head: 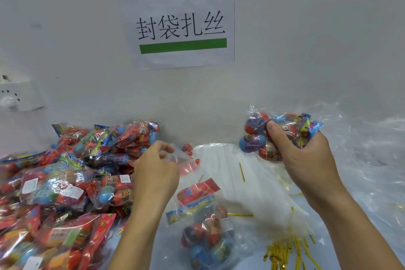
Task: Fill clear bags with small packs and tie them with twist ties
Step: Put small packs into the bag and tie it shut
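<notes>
While the right hand is raised above the bench's far edge, its fingers are curled tight round a cluster of small packs: red and blue egg-shaped pieces in crinkled film, with bright header cards showing past the knuckles. Thumb lies across the front of the cluster. Left hand sits lower, near mid-bench, fingers bent inward and pinching the thin edge of a clear bag; film is blurred, so the exact hold is hard to read, and some red shows through it.

Heap of small packs covers the left side of the bench, running from the wall to the near edge. Filled bag with red and blue card tops lies near the near edge, between the two forearms, apart from both hands. Stack of flat clear bags lies at the far edge beneath the raised hand. Gold twist ties bunched at the near right corner; single ones lie loose, one by the bag stack, one beside the filled bag. More loose clear film piled along the right edge.

Wall behind: paper sign with green bars and black characters; white socket at far left.
</notes>
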Tool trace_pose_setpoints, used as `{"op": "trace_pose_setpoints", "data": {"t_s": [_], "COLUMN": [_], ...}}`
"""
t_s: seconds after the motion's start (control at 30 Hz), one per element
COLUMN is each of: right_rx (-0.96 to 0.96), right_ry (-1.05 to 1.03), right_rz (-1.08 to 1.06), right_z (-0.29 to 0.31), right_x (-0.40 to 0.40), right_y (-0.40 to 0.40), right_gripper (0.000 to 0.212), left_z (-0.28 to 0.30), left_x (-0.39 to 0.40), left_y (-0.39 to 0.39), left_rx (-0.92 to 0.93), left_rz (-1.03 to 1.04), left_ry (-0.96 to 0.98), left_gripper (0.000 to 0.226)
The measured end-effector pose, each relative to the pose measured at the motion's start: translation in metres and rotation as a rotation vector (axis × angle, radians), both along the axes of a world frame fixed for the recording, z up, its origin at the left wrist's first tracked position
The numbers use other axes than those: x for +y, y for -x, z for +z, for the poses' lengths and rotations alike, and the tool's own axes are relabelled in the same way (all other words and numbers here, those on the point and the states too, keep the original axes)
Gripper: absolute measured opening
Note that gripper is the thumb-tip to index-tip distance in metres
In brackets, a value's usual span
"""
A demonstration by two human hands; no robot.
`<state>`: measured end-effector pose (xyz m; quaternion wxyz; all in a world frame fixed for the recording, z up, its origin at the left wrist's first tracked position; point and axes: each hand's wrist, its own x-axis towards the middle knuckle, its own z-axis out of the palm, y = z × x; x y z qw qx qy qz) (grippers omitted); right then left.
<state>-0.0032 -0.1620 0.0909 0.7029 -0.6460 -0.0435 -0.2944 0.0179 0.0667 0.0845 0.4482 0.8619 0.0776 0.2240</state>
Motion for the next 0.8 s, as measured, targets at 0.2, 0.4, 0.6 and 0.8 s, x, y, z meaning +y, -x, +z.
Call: {"op": "trace_pose_setpoints", "data": {"t_s": [0.2, 0.4, 0.6, 0.8], "right_rx": [0.000, 0.018, -0.018, -0.085], "right_ry": [0.020, 0.040, 0.028, -0.110], "right_rz": [-0.002, -0.028, -0.062, -0.277], "right_z": [-0.002, -0.004, -0.007, -0.005], "right_x": [-0.001, -0.004, -0.003, -0.009], "right_y": [-0.001, -0.003, -0.003, -0.007], "right_gripper": [0.022, 0.024, 0.015, 0.015], "left_z": [-0.011, -0.007, 0.007, 0.019], "left_x": [0.010, 0.016, -0.012, -0.030], "left_y": [-0.003, -0.002, 0.009, 0.023], "left_rx": [0.251, 0.272, -0.297, -0.373], "left_rz": [0.130, 0.058, -0.251, -0.538], "left_ry": [-0.184, -0.286, -0.020, -0.040], "left_gripper": [0.051, 0.038, 0.014, 0.021]}}
